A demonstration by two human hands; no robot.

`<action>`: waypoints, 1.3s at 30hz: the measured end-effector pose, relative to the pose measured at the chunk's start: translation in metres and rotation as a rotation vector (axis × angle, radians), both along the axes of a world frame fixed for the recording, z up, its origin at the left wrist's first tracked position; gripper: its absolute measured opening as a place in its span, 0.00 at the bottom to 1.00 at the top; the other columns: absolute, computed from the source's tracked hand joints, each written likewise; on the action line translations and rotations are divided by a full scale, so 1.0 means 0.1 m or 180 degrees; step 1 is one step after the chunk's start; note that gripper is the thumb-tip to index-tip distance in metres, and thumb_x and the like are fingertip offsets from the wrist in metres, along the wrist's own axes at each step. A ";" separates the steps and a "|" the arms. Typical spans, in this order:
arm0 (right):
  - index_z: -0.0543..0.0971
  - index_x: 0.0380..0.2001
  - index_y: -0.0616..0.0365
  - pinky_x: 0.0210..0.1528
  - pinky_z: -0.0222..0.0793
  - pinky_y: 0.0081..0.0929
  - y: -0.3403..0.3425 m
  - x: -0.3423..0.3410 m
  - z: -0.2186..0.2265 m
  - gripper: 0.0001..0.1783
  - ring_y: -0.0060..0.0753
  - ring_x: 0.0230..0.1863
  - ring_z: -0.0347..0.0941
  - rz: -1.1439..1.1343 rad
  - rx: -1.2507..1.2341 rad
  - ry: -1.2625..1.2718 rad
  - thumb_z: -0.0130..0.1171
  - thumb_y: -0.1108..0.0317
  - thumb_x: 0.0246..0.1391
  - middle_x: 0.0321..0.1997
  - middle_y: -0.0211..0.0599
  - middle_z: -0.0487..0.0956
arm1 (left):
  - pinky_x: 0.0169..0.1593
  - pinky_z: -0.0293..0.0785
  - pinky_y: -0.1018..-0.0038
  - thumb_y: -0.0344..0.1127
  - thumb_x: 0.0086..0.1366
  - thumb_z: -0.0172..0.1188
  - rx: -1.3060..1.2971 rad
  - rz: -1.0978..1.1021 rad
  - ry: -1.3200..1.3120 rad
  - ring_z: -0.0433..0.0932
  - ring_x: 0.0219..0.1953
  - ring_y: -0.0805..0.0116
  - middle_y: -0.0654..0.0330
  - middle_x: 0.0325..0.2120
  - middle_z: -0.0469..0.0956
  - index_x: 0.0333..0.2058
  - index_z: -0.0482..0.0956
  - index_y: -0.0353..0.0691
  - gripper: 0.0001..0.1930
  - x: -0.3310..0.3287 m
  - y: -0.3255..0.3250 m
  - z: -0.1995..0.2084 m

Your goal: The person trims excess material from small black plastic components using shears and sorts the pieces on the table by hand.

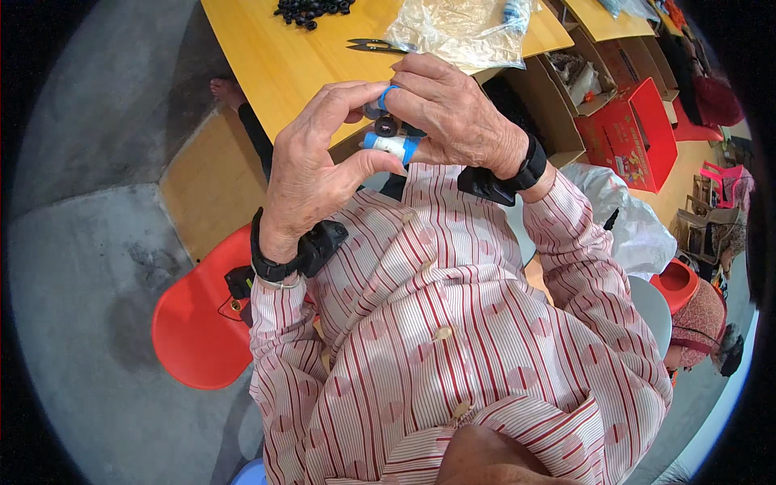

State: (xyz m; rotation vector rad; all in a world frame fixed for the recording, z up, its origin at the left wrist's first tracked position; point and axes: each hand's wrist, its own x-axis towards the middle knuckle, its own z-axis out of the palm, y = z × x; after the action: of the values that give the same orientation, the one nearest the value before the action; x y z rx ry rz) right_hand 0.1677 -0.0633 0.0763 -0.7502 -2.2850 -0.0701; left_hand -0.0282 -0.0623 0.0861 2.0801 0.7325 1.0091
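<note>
Both hands meet over the near edge of the table, fingers bent toward each other around a small black round part (385, 127) with a hole in its middle. My left hand (311, 149) closes on it from the left, thumb below and index finger above. My right hand (453, 113) pinches from the other side; blue-and-white tape wraps its thumb, and a blue band shows near its index fingertip. Some fingertips are hidden behind the knuckles, so which ones touch the part is hard to see. Black thread snips (376, 45) lie just beyond the hands.
On the yellow table (267, 65) are a pile of small black parts (311, 10) and a clear plastic bag (461, 32). Open cardboard boxes and a red box (630, 133) stand at right, near a white sack (626, 218). A red stool (198, 315) is at left.
</note>
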 end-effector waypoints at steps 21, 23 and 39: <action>0.71 0.29 0.59 0.43 0.69 0.34 -0.02 0.08 0.01 0.18 0.44 0.39 0.71 0.0146 0.0104 0.0014 0.64 0.62 0.37 0.27 0.38 0.72 | 0.44 0.74 0.70 0.43 0.44 0.68 0.0438 0.0062 0.0264 0.77 0.40 0.58 0.53 0.39 0.76 0.47 0.73 0.38 0.30 0.05 -0.03 0.04; 0.71 0.29 0.59 0.42 0.69 0.34 -0.02 0.08 -0.01 0.18 0.43 0.38 0.71 0.0007 0.0220 0.0046 0.64 0.62 0.36 0.28 0.38 0.71 | 0.44 0.74 0.70 0.43 0.44 0.68 0.0474 0.0035 0.0276 0.76 0.41 0.57 0.53 0.40 0.76 0.47 0.73 0.38 0.30 0.06 -0.02 0.04; 0.72 0.30 0.58 0.38 0.69 0.32 -0.02 0.21 -0.09 0.17 0.40 0.36 0.71 -0.0066 0.0139 0.0215 0.64 0.63 0.37 0.28 0.37 0.72 | 0.42 0.74 0.71 0.37 0.45 0.70 0.0225 -0.0085 0.0341 0.77 0.37 0.60 0.55 0.37 0.76 0.46 0.73 0.37 0.28 0.21 0.04 0.04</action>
State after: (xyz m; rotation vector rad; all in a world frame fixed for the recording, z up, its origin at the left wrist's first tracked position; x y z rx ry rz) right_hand 0.1889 -0.0655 0.0668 -0.7427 -2.2051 -0.1023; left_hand -0.0068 -0.0582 0.0899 2.2134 0.7299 0.9268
